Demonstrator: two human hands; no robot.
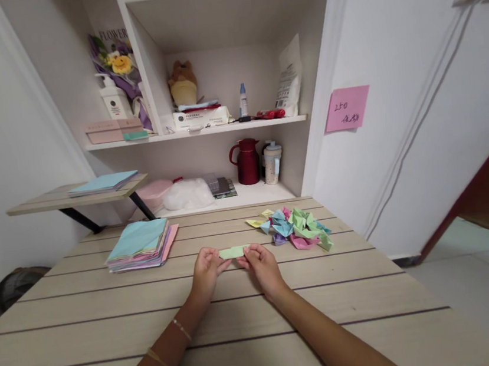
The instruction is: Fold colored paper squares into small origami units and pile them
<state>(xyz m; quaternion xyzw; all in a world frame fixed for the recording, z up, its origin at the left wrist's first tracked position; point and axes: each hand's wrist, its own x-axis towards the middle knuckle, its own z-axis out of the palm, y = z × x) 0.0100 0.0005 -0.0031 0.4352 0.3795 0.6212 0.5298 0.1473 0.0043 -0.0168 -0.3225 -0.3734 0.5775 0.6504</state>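
A small strip of folded light green paper (232, 253) is held level between my two hands, over the middle of the table. My left hand (207, 269) pinches its left end with thumb and fingers, and my right hand (261, 267) grips the right end the same way. To the right lies a loose pile of folded paper pieces (302, 223) in green, blue, pink, yellow and purple. On the left stands a thick stack of coloured paper sheets (138, 243) with a light blue sheet on top.
The slatted wooden table (243, 314) fills the foreground. At its back left a small raised shelf (46, 201) on black legs bears blue sheets (102, 183). Behind are white shelves with a red jug (248, 162), a tumbler (272, 163) and a plastic bag (187, 194).
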